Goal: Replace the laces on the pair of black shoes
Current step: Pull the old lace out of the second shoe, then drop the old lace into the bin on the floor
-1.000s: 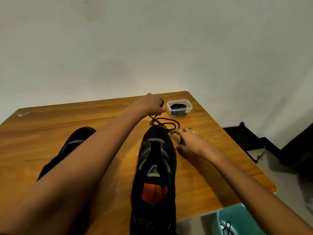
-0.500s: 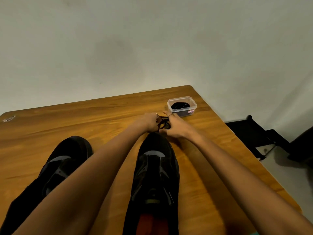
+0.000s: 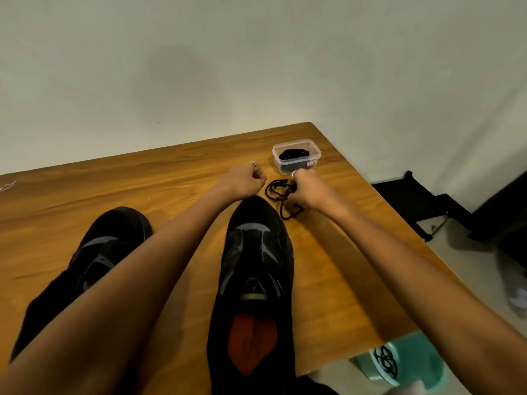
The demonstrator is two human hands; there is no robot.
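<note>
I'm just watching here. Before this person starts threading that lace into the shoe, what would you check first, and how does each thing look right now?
1. Lace in hand: ok. The right hand pinches the black lace, which lies coiled on the table.
2. Left hand holding the lace: cannot tell; its fingers are curled, but no lace shows in it.
3. Lace free of tangles: not ok; it lies in overlapping loops.
4. Shoe within reach: ok. The right-hand shoe lies between the arms, toe near the lace.
5. Old lace out of that shoe: ok, as far as I can see.
6. Spare lace: ok; something black sits in the clear box.
</note>
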